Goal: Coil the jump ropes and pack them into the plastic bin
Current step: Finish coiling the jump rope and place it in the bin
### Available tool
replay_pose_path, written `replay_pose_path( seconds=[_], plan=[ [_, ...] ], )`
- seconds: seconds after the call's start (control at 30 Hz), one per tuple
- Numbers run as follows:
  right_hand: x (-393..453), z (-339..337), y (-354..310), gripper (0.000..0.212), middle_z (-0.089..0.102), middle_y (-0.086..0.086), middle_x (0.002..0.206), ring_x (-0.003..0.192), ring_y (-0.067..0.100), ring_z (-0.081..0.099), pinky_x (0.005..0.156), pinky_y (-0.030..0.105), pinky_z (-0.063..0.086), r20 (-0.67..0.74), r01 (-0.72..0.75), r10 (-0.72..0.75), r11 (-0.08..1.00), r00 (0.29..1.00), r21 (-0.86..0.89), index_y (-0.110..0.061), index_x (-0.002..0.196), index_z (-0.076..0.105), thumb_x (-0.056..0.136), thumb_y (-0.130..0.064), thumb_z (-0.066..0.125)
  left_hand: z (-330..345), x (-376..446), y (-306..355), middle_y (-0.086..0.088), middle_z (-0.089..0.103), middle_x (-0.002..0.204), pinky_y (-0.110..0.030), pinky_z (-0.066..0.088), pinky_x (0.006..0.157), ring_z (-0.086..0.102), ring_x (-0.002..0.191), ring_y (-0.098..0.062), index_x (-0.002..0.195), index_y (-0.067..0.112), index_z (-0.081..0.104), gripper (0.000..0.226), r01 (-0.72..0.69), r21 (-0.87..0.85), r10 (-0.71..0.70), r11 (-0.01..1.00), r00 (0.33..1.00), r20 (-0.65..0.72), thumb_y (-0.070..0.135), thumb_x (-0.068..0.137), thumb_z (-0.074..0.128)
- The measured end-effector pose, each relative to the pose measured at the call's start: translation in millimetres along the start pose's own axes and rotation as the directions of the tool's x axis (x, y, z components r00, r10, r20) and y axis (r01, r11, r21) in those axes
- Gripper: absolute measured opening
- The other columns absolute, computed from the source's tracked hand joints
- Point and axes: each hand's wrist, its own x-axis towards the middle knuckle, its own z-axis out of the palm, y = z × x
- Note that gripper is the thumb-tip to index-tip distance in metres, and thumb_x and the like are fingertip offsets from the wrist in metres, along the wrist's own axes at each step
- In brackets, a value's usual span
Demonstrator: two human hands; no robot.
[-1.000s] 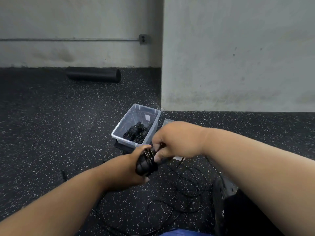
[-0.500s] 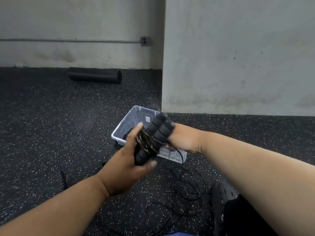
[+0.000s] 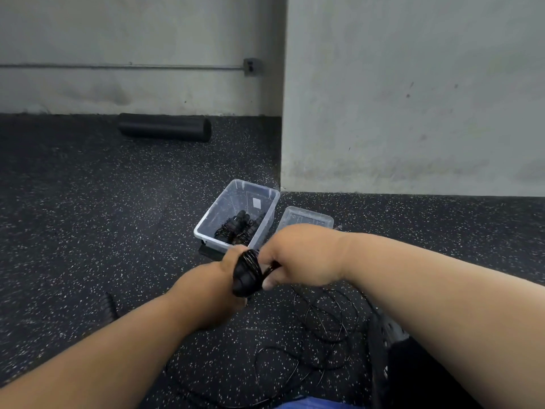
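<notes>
My left hand grips the black foam handles of a jump rope, with thin cable wound round them. My right hand pinches the cable right beside the handles. Loose black cable trails from the hands and lies in loops on the floor below. A clear plastic bin stands on the floor just beyond my hands. Coiled black jump ropes lie in its near end.
The bin's clear lid lies flat to the right of the bin. A black foam roller rests by the far wall. A grey wall corner juts out behind the bin. A dark shoe shows at lower right.
Half a second ago the handles were raised and tilted up in front of the bin. Now they are lower, and my right hand has come over the top to pinch the cable.
</notes>
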Motion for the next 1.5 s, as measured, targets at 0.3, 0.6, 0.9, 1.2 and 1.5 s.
replay_pose_path(
  seconds=[0.3,0.6,0.9,1.2,1.5],
  plan=[
    [2,-17,48,0.041,0.064,0.001,0.077,0.074,0.013,0.056,0.075,0.034,0.048,-0.044,-0.054,0.112,0.742,0.993,0.668,-0.009,0.087,0.068,0.094,-0.049,0.072,-17,-19,15,0.025,0.067,0.119,-0.022,0.053,0.092,0.065,0.104,0.004,0.146,0.055,0.021,0.092,-0.313,-0.393,0.285,0.865,0.950,-0.131,0.040,0.081,0.084],
    [19,15,25,0.030,0.054,-0.010,0.067,0.055,0.009,0.044,0.054,0.025,0.041,-0.069,-0.150,0.227,0.811,0.971,0.565,-0.029,0.091,0.062,0.112,-0.027,0.041,-15,-11,10,0.012,0.070,0.114,-0.028,0.060,0.083,0.068,0.106,-0.010,0.135,0.057,0.023,0.080,-0.147,-0.760,-0.101,0.633,0.958,-0.269,0.033,0.087,0.083],
    [4,9,3,0.009,0.059,-0.007,0.083,0.080,0.020,0.057,0.071,0.033,0.047,-0.046,-0.031,0.025,0.990,0.999,-0.138,-0.023,0.106,0.065,0.105,-0.023,0.056,-14,-1,-7,0.006,0.069,0.116,-0.036,0.055,0.081,0.069,0.090,-0.017,0.154,0.061,-0.007,0.109,0.135,-0.402,-0.163,0.906,0.986,-0.036,0.043,0.085,0.076],
    [-4,-16,31,0.036,0.074,-0.002,0.082,0.078,0.014,0.068,0.071,0.036,0.055,-0.177,-0.005,0.063,0.950,0.982,0.313,-0.018,0.077,0.064,0.076,-0.043,0.091,-21,-9,2,0.023,0.064,0.135,-0.022,0.045,0.108,0.059,0.125,-0.001,0.152,0.061,0.017,0.101,0.028,-0.552,0.175,0.834,0.934,0.312,0.038,0.083,0.087],
    [-9,-19,51,0.015,0.068,0.004,0.077,0.072,0.022,0.057,0.068,0.034,0.048,0.012,0.008,-0.025,0.670,1.000,0.742,-0.025,0.084,0.074,0.082,-0.037,0.084,-40,-21,3,-0.002,0.052,0.157,-0.044,0.050,0.100,0.058,0.127,-0.018,0.160,0.025,0.030,0.083,0.198,-0.885,0.595,0.422,0.676,0.435,0.004,0.089,0.068]
  ],
)
